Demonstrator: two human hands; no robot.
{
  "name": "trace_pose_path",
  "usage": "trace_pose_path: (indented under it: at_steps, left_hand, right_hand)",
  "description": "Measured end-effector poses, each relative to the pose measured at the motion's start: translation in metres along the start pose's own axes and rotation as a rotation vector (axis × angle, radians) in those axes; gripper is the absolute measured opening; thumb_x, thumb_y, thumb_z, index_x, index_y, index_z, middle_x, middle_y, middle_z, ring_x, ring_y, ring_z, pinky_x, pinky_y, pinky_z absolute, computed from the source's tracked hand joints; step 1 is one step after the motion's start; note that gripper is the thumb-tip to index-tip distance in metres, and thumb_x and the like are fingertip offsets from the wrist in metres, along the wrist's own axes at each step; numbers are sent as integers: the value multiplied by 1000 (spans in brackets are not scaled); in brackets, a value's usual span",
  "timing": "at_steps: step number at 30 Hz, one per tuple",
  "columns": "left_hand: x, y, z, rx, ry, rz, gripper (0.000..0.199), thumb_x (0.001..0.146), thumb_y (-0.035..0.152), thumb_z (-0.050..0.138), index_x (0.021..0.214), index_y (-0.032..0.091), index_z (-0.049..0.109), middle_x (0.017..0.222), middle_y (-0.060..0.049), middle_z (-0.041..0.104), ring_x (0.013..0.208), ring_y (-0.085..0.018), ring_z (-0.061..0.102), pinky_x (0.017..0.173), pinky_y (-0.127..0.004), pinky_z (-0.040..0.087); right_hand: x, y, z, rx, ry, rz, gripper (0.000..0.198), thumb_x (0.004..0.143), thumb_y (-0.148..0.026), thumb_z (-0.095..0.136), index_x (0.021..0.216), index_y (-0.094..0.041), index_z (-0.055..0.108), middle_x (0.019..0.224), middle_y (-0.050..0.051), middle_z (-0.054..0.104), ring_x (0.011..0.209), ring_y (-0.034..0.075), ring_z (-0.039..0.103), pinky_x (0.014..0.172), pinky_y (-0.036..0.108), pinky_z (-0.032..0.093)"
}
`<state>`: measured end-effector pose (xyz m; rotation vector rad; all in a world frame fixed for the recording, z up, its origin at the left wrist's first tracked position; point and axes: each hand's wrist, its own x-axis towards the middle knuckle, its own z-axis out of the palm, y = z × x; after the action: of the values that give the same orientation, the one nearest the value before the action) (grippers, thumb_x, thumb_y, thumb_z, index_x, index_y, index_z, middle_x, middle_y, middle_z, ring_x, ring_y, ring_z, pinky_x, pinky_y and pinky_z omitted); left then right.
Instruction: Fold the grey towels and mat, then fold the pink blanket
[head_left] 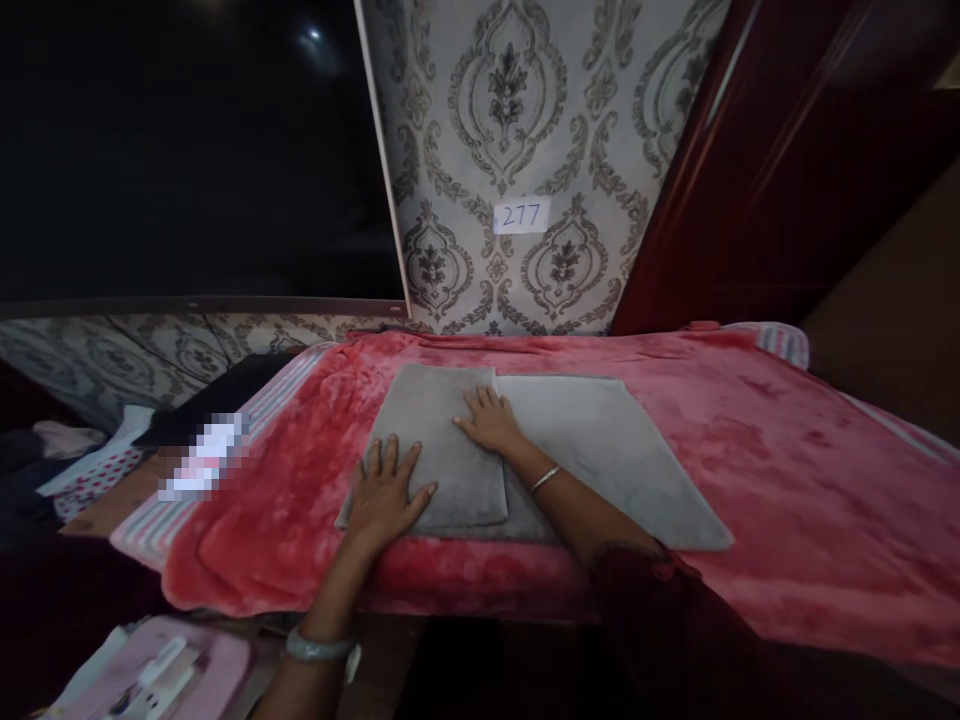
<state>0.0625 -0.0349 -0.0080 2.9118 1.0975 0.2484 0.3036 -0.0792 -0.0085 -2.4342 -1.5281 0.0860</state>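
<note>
A grey plush cloth (600,450) lies spread on a red fleece blanket (795,480), with its left part folded over toward the middle as a flap (442,400). My left hand (384,500) rests flat on the flap near its lower left edge, fingers spread. Farther up, my right hand (489,418) lies flat near the flap's right edge, fingers also apart. Neither hand grips anything. The cloth's right part is a single flat layer reaching toward the blanket's right half. Part of the flap is hidden under my hands.
A large dark television (195,150) stands at the back left. Patterned wallpaper bears a paper label reading 277 (522,215). A dark red glossy panel (787,150) rises at the right. Low on the left is a pink stool-like object (225,655) with small items on it.
</note>
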Motion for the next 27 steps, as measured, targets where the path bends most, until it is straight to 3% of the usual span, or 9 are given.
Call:
trace_pose_path:
  at_steps: [5,9,15,19,23,27]
  left_hand:
    - [1,2,-8,33,-38,-10,69,96,53,52,157,21,41,167,-19,27,154,-46,18,118,-67,26]
    - [-2,11,-12,55,17,31,64,99,48,47,155,18,43,164,-20,32,153,-44,22,120,-68,21]
    - [-32,76,4,-72,39,427,57,101,42,46,152,18,47,162,-15,38,152,-33,33,123,-61,22]
    - [-51,108,29,-84,140,443,57,101,38,46,151,12,47,159,-17,42,151,-32,35,123,-60,25]
    - [-51,105,42,-112,229,430,48,102,28,40,146,15,54,153,-15,51,146,-29,43,121,-56,30]
    - [-44,96,43,-133,292,465,45,102,29,40,141,18,60,150,-13,54,143,-30,47,118,-56,34]
  right_hand:
    - [-33,27,-7,-51,-11,-66,70,102,-61,35,161,-25,32,169,12,23,155,32,22,122,52,19]
    - [-72,56,-13,-96,-16,-99,66,103,-58,33,162,-27,31,169,10,24,155,31,20,123,54,18]
    - [-110,75,-15,-106,-21,-71,62,105,-54,34,161,-27,34,169,9,22,156,30,19,123,55,16]
    - [-118,76,-15,-67,-5,-69,59,105,-50,36,159,-26,37,168,10,25,156,30,20,124,56,15]
    - [-118,77,-15,-16,45,-82,55,104,-44,41,155,-24,45,166,11,31,154,29,25,124,54,16]
    - [-117,80,-16,42,59,-91,52,102,-39,49,152,-24,49,165,10,34,153,27,27,123,53,18]
